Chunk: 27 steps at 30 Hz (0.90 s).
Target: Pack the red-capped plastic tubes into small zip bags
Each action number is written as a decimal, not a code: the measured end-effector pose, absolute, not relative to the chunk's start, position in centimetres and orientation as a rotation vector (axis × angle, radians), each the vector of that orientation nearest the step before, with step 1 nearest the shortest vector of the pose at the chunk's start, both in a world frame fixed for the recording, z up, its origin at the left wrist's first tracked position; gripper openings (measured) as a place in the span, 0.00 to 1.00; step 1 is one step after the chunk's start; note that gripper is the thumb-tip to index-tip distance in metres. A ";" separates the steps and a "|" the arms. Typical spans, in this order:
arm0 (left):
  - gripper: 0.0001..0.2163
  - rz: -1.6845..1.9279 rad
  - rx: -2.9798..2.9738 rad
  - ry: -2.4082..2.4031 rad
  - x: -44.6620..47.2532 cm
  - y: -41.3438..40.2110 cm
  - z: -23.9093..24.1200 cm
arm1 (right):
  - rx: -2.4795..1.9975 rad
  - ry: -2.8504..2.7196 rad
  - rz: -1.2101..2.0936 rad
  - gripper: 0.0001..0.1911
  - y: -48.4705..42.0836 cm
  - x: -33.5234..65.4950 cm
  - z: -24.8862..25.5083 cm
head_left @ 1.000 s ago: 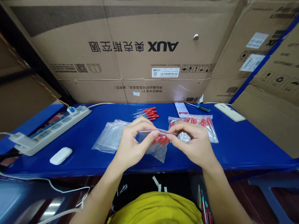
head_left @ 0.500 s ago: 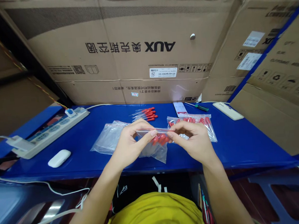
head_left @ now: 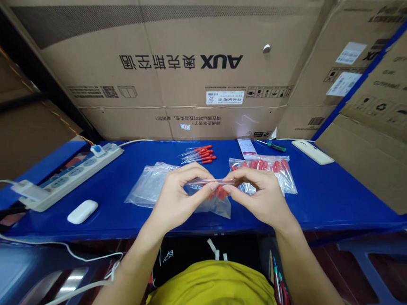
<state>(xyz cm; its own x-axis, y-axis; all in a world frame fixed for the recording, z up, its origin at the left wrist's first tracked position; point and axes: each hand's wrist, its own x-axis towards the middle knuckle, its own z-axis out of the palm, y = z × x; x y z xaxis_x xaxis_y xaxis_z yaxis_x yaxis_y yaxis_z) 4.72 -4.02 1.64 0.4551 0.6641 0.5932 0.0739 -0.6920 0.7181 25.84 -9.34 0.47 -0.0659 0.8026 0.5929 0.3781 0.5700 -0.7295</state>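
Over the front of the blue table [head_left: 122,197], my left hand [head_left: 180,195] and my right hand [head_left: 260,192] both pinch the top edge of a small clear zip bag [head_left: 217,203] with red-capped pieces inside. The thumbs and forefingers are pressed together on the bag's strip. A second filled bag [head_left: 274,170] with red pieces lies just behind my right hand. A pile of empty clear bags [head_left: 149,185] lies behind my left hand. Loose red-capped droppers [head_left: 202,155] lie farther back in the middle.
A white power strip [head_left: 72,176] with cables lies at the left, a white earbud case [head_left: 83,212] in front of it. A phone [head_left: 247,147], a green screwdriver [head_left: 274,147] and a white remote [head_left: 312,151] lie at the back right. Large cardboard boxes [head_left: 188,63] wall the table.
My fingers have slid closer together along the bag's top strip, and the bag hangs a little lower. Everything else on the table stays where it was.
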 end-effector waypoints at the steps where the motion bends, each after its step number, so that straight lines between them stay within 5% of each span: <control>1: 0.05 1.234 2.094 0.611 4.8 -4.1 1.7 | -0.998 -1.676 0.458 0.01 -9.3 25.8 0.4; 27: 0.08 1.299 2.080 0.773 4.3 -3.1 1.1 | -0.991 -1.546 0.563 0.03 -8.1 25.2 -0.4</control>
